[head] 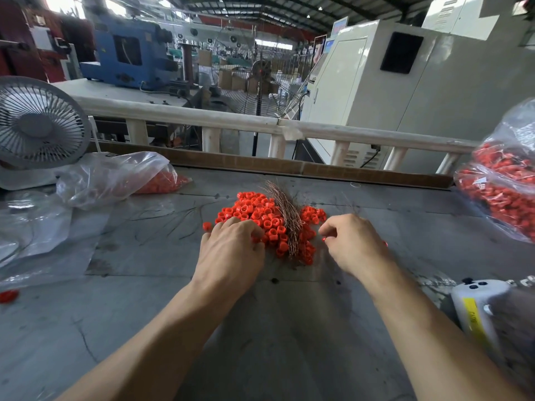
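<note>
Surface (289,328): grey, scratched, with both forearms reaching across it from the near edge.

White device (474,308): near right edge, yellow label, dark buttons on top.

Stray cap (8,295): red, alone at the near left edge.

Left hand (231,247): knuckles up, on the near-left edge of the caps. Its fingers (254,227) are bent down into the heap with their tips hidden, so whether they grip anything cannot be told.

Right hand (356,244): knuckles up, just right of the heap. Its fingers are curled inward, and thumb and forefinger pinch a single red cap (324,239).

Caps (260,215): a loose heap of small red rings at mid-surface, between and just beyond the two hands.

Wires (288,221): a thin coppery bundle lying across the heap, running near to far and fanning out at the far end.

Plastic sheet (34,227): clear and crumpled, at the left.

Left bag (115,178): clear, slumped on the surface, with red caps inside at its right end.

Right bag (503,183): clear, packed with red pieces, at the right edge.

Desk fan (37,123): white, far left, behind the left bag.

Cardboard strip (289,166): along the far edge of the surface.

Railing (231,121): pale, beyond the strip.

Floor fan (262,73): wire cage, past the railing.

White cabinet (405,82): far right.

Blue machine (127,53): far left.
</note>
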`<action>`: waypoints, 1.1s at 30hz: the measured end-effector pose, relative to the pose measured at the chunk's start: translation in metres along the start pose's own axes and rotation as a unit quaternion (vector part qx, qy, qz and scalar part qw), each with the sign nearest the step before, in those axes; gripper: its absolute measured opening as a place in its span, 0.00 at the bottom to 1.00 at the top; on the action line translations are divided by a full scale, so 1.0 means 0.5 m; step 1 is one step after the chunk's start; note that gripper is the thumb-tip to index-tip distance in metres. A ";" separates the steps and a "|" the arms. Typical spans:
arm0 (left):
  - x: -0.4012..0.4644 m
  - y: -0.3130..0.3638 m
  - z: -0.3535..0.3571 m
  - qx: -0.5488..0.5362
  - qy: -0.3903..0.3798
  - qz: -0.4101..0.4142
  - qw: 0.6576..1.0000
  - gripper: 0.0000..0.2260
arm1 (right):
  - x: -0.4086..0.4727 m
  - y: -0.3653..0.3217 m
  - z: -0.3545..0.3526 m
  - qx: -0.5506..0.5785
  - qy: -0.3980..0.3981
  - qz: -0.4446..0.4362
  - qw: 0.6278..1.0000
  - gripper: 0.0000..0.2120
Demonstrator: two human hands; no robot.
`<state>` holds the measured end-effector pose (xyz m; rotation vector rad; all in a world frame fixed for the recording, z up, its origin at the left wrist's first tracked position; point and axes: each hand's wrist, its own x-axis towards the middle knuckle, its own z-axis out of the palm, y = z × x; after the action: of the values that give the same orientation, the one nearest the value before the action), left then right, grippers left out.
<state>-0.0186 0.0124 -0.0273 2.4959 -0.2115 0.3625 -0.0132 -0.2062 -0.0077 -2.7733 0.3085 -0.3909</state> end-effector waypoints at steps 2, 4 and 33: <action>0.001 -0.001 0.001 0.000 0.001 0.003 1.000 0.10 | -0.005 -0.002 -0.001 0.026 -0.009 -0.033 0.999 0.12; 0.001 -0.001 0.000 0.001 0.003 0.008 1.000 0.10 | -0.008 -0.006 -0.004 0.051 -0.013 -0.060 0.997 0.12; -0.002 0.028 0.022 0.021 0.001 0.110 0.994 0.09 | -0.022 -0.013 -0.010 0.070 -0.032 0.023 0.997 0.15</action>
<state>-0.0206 -0.0054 -0.0283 2.5195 -0.4859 0.4634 -0.0238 -0.1988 -0.0033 -2.6313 0.3161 -0.2989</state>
